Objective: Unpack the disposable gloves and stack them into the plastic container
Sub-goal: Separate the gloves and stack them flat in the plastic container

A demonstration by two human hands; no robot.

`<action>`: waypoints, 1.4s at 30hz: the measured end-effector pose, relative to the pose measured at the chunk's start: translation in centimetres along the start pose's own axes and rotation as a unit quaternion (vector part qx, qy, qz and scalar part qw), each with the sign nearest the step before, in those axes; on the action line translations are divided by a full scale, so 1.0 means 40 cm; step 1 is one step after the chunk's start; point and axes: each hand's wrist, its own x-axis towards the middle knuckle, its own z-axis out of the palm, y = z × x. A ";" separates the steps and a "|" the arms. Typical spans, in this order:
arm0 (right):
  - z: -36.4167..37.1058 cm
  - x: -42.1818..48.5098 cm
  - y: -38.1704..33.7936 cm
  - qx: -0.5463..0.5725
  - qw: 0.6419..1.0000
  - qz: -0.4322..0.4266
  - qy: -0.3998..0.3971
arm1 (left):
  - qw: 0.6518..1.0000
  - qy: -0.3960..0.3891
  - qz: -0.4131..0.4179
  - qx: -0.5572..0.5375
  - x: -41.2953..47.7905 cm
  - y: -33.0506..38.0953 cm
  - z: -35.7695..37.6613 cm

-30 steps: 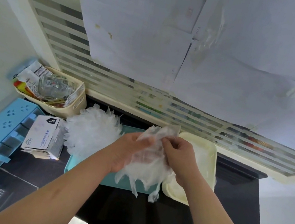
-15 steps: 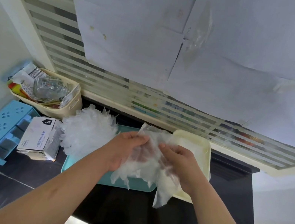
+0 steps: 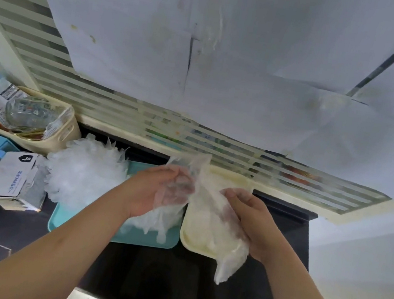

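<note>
though dark, counter (image 3: 21, 227) with gloves (image 3: 82, 172) beneath paper-covered slatted window (image 3: 94, 101)

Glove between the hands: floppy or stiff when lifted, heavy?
Likely floppy: the glove sags limp below the right hand. Probably very light: the left hand shows through the film. May cling, since layers bunch together.

On my feed both bare forearms reach in from the lower corners and meet at the cream container (image 3: 237, 181). The left grip (image 3: 157, 192) sits just left of the container, fingers curled into the clear gloves (image 3: 200, 168). The right grip (image 3: 245, 214) is over the container, fingertips pinching the same gloves.
</note>
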 end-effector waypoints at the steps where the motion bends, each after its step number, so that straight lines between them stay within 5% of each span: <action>1: -0.012 -0.009 -0.008 0.018 0.999 0.006 -0.036 | 1.000 -0.019 -0.008 -0.022 0.004 -0.004 0.020; 5: -0.065 -0.025 -0.025 0.016 0.987 0.048 -0.155 | 0.995 -0.082 -0.046 -0.020 0.042 -0.014 0.095; 7: -0.090 -0.020 -0.020 -0.029 0.986 0.050 -0.159 | 0.997 -0.029 -0.057 0.045 0.076 -0.023 0.134; 11: -0.123 -0.009 -0.015 -0.060 0.992 0.036 -0.105 | 0.977 0.116 -0.044 0.175 0.159 -0.068 0.186; 14: -0.129 0.013 -0.012 -0.051 0.996 0.042 -0.063 | 0.970 0.180 -0.105 0.122 0.223 -0.098 0.174; 23: -0.109 0.204 0.029 -0.099 0.987 0.056 0.110 | 0.967 0.229 0.041 0.104 0.166 -0.061 0.144; 26: -0.086 0.253 0.034 -0.100 0.984 0.073 0.131 | 0.940 0.225 0.054 0.253 0.151 -0.069 0.115; 30: -0.059 0.248 0.018 -0.218 0.964 0.016 0.150 | 0.847 0.218 0.062 0.480 0.166 -0.124 0.092; 33: -0.050 0.162 0.018 -0.416 0.864 -0.200 0.202 | 0.808 0.232 0.096 0.533 0.186 -0.146 0.091; 35: -0.035 0.109 0.035 -0.507 0.811 -0.248 0.153 | 0.807 0.239 0.101 0.531 0.197 -0.159 0.091; 39: 0.015 0.107 0.111 -0.619 0.783 0.002 -0.063 | 0.840 0.271 0.112 0.456 0.183 -0.172 0.080; 42: 0.044 0.168 0.162 -0.616 0.782 0.030 -0.088 | 0.834 0.310 0.103 0.444 0.142 -0.197 0.031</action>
